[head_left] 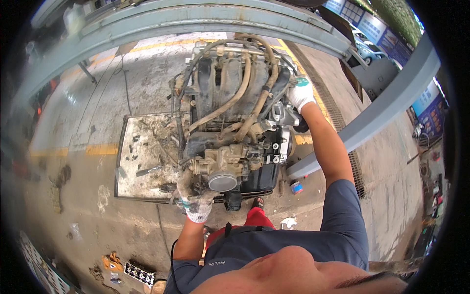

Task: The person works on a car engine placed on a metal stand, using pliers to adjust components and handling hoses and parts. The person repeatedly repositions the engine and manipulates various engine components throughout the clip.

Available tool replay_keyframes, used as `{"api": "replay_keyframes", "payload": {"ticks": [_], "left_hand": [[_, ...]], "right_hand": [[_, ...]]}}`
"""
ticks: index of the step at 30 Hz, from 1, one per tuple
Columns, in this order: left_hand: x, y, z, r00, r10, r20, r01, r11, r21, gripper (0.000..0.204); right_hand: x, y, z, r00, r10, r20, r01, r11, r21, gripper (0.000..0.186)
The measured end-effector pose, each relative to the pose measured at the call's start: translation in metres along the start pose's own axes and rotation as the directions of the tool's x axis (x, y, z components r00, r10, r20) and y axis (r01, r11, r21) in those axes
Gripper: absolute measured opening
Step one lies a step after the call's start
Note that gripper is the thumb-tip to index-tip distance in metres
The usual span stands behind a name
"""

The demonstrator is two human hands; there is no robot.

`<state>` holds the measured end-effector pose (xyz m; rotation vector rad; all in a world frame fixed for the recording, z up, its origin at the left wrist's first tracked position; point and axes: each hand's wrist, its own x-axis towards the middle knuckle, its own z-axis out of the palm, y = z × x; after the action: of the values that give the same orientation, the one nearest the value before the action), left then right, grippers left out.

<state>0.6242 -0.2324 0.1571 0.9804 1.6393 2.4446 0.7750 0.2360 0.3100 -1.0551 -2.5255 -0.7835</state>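
Observation:
A grimy car engine stands before me, with a black intake manifold, muddy hoses and a throttle body at its near end. My left hand, in a soiled white knit glove, is closed at the engine's near left corner beside the throttle body; the part under its fingers is partly hidden. My right hand, in a cleaner white glove with a green patch, grips the engine's far right side, next to the hose ends. Its fingertips are hidden against the engine.
Under the engine is a dirty white-topped table with small bolts and a dark-handled tool. A grey steel post slants along the right, joining a crossbeam. On the floor lie a cylinder head and orange gloves.

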Motion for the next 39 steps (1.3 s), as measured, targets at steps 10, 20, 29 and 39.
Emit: {"api": "replay_keyframes", "payload": {"ticks": [10,20,29,39], "left_hand": [[-0.004,0.000,0.015,0.990,0.012,0.139,0.027,0.962,-0.272,0.107],[-0.012,-0.014,0.024,0.987,0.113,0.117,-0.072,0.949,-0.306,0.109],[-0.011,-0.005,0.020,0.989,0.002,0.148,0.045,0.949,-0.311,0.106],[-0.005,0.008,0.027,0.996,-0.053,0.066,0.072,0.940,-0.333,0.111]], "right_hand": [[-0.012,0.004,-0.015,0.933,-0.112,-0.343,0.141,0.988,0.060,0.021],[-0.005,0.024,0.012,0.984,-0.128,-0.122,0.113,0.987,-0.118,0.019],[-0.004,0.012,-0.005,0.997,-0.070,0.010,0.071,0.986,-0.149,0.022],[0.000,0.015,0.000,0.995,-0.085,-0.048,0.083,0.996,-0.040,0.014]]}}
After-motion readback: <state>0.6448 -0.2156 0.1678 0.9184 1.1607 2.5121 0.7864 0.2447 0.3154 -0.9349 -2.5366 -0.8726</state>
